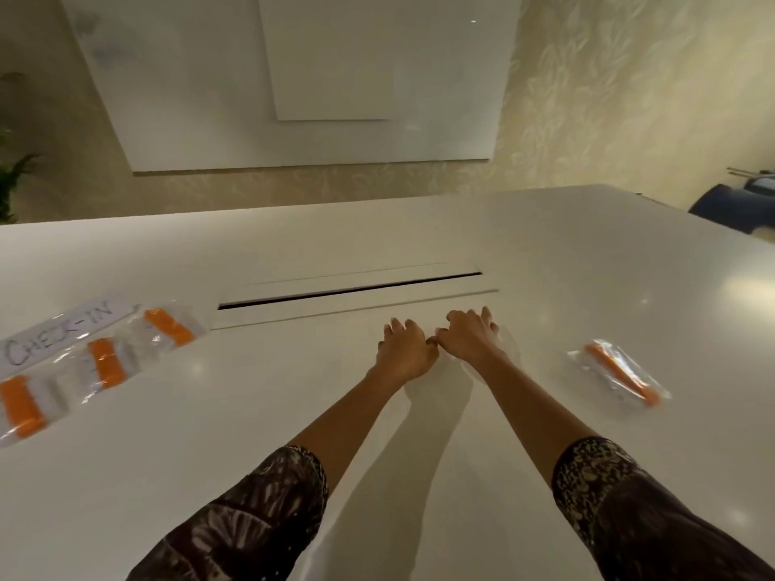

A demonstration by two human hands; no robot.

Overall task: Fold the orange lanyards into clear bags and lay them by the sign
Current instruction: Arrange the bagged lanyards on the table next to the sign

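— four bags with orange lanyards in them, by my count. three lie in a row by the check-in sign (pixel 63 329) on the left of the white table (pixel 545 253). the far bag (pixel 170 327) is at the sign's end, the middle bag (pixel 107 362) just beside its lower edge, and the near bag (pixel 21 406) runs off the left edge of view.

— and the fourth?

— the lone bag (pixel 618 373) lies flat well off to the right, apart from both hands. its lanyard is folded into a long orange strip.

— where are the hands?

— both reach out to the middle of the table, just this side of the long dark slot (pixel 348 290). the left hand (pixel 407 350) and the right hand (pixel 467 335) sit side by side, knuckles up. the fingers bend down toward the tabletop and the thumb tips meet between them.

— gripping something?

— i can't tell. there's a faint glossy outline by the right hand that may be clear plastic, but it's too pale against the white top to be sure.

— anything else around?

— dark patterned sleeves, the left sleeve (pixel 260 517) and the right sleeve (pixel 629 496), ending at mid-forearm. a green plant (pixel 10 174) shows at the left edge, and something dark blue (pixel 738 211) sits past the table's far right corner.
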